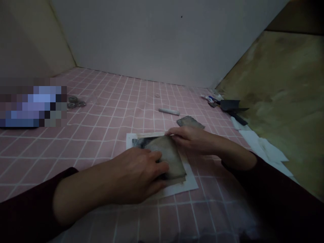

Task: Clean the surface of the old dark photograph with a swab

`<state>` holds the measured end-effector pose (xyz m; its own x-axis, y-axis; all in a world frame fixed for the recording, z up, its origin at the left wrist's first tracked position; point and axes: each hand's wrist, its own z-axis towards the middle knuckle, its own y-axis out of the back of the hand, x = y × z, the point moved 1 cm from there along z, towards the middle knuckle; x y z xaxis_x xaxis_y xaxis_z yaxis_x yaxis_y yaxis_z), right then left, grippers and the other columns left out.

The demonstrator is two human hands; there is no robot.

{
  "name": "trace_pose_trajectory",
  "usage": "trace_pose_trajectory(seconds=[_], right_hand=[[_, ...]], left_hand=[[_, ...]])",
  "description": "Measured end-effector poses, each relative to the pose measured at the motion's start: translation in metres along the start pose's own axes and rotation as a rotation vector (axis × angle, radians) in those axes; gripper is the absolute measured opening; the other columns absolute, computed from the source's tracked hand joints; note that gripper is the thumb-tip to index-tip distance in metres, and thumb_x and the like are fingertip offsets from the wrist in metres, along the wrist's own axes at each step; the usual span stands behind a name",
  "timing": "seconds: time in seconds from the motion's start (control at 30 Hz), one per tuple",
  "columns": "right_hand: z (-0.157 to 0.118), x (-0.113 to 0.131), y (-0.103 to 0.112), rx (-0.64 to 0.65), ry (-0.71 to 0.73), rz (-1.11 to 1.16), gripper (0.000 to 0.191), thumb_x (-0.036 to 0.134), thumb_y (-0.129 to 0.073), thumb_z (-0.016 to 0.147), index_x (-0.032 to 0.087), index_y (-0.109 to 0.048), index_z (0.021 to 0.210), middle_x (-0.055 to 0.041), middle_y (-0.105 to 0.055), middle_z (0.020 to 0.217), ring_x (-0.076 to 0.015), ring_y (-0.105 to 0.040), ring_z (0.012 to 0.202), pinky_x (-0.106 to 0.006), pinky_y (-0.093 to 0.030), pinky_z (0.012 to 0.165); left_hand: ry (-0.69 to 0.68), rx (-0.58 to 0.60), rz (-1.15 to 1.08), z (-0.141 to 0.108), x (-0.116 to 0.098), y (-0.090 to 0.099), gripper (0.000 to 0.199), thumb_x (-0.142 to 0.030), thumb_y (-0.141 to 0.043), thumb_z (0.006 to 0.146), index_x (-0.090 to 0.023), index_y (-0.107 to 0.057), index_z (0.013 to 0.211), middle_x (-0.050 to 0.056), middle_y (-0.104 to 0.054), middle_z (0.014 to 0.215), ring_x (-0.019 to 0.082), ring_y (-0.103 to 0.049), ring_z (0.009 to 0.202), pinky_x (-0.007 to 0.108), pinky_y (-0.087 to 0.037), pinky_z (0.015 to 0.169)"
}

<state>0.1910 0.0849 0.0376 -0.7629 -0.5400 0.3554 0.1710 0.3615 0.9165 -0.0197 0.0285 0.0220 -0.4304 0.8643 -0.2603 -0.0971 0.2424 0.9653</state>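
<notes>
I'm resting my left grip (138,173) palm-down, its fingers curling over the grey sheets (173,157), while my right grip (189,139) is touching their far corner; I can't tell whether either is pinching. The sheets are lying between both, white paper (191,184) showing past their right and near edges. A smaller grey piece (190,121) is lying just beyond the right grip, pink surface (101,135) stretching leftward
</notes>
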Motion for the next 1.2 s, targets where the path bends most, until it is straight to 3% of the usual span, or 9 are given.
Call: trace_pose_trajectory(seconds=[0.13, 0.27, 0.43, 0.53, 0.7, 0.83, 1.03, 1.2], right_hand=[[-0.018, 0.013, 0.010, -0.038, -0.010, 0.084, 0.032, 0.015, -0.042, 0.093, 0.016, -0.057, 0.121, -0.0058, -0.069, 0.093, -0.0178, -0.063, 0.083, -0.028, -0.045, 0.071], [-0.039, 0.027, 0.012, 0.035, 0.064, 0.264, 0.014, 0.018, -0.051, 0.092, 0.020, -0.061, 0.102, 0.0005, -0.064, 0.079, -0.0129, -0.057, 0.069, -0.025, -0.042, 0.061], [-0.054, 0.032, -0.005, 0.130, -0.041, 0.582, 0.012, 0.026, -0.054, 0.093, 0.021, -0.065, 0.093, 0.0010, -0.067, 0.081, -0.0120, -0.061, 0.071, -0.024, -0.047, 0.065], [-0.056, 0.032, -0.017, 0.143, -0.096, 0.682, 0.014, 0.028, -0.054, 0.092, 0.020, -0.065, 0.091, 0.0015, -0.065, 0.074, -0.0113, -0.060, 0.065, -0.023, -0.047, 0.060], [-0.060, 0.035, -0.023, 0.150, -0.063, 0.554, 0.018, 0.019, -0.053, 0.091, 0.020, -0.061, 0.106, 0.0038, -0.059, 0.070, -0.0100, -0.053, 0.060, -0.022, -0.042, 0.056], [-0.062, 0.038, -0.026, 0.125, -0.027, 0.471, 0.011, 0.015, -0.057, 0.086, 0.021, -0.061, 0.095, 0.0021, -0.061, 0.079, -0.0110, -0.055, 0.067, -0.022, -0.042, 0.059], [-0.057, 0.047, -0.041, -0.058, 0.084, 0.233, 0.010, 0.015, -0.047, 0.093, 0.020, -0.055, 0.089, -0.0005, -0.059, 0.082, -0.0129, -0.053, 0.072, -0.026, -0.041, 0.066], [-0.069, 0.044, -0.051, -0.073, 0.069, 0.117, 0.011, 0.018, -0.042, 0.095, 0.021, -0.044, 0.085, -0.0021, -0.052, 0.085, -0.0133, -0.049, 0.069, -0.027, -0.040, 0.063]], left_hand=[[0.006, -0.030, 0.038, 0.001, 0.006, -0.008, 0.006, -0.023, -0.052, 0.090, -0.022, -0.054, 0.095, 0.001, -0.058, 0.086, 0.015, -0.054, 0.063, 0.028, -0.033, 0.053], [0.053, -0.058, 0.043, 0.002, 0.009, -0.010, 0.021, -0.026, -0.060, 0.085, -0.020, -0.051, 0.103, 0.002, -0.058, 0.093, 0.016, -0.055, 0.065, 0.028, -0.035, 0.053], [0.094, 0.033, 0.000, 0.005, 0.010, -0.002, 0.017, -0.028, -0.061, 0.085, -0.018, -0.053, 0.097, 0.002, -0.056, 0.092, 0.014, -0.056, 0.064, 0.026, -0.035, 0.052], [0.090, 0.027, -0.014, 0.005, 0.011, -0.002, 0.019, -0.029, -0.061, 0.085, -0.019, -0.053, 0.097, 0.001, -0.055, 0.093, 0.013, -0.055, 0.063, 0.026, -0.034, 0.051], [0.094, 0.017, -0.012, 0.004, 0.011, -0.002, 0.020, -0.030, -0.063, 0.084, -0.019, -0.053, 0.098, 0.001, -0.056, 0.093, 0.011, -0.052, 0.059, 0.025, -0.031, 0.049], [0.100, 0.018, -0.020, 0.005, 0.010, -0.001, 0.019, -0.030, -0.063, 0.084, -0.019, -0.054, 0.097, 0.001, -0.056, 0.094, 0.011, -0.054, 0.062, 0.025, -0.034, 0.051], [0.110, 0.020, -0.045, 0.005, 0.011, -0.002, 0.018, -0.028, -0.063, 0.083, -0.018, -0.054, 0.095, 0.002, -0.056, 0.094, 0.012, -0.054, 0.062, 0.026, -0.036, 0.051], [0.116, 0.037, -0.036, 0.004, 0.011, -0.002, 0.020, -0.030, -0.062, 0.084, -0.018, -0.054, 0.097, 0.003, -0.057, 0.096, 0.012, -0.053, 0.062, 0.026, -0.034, 0.051]])
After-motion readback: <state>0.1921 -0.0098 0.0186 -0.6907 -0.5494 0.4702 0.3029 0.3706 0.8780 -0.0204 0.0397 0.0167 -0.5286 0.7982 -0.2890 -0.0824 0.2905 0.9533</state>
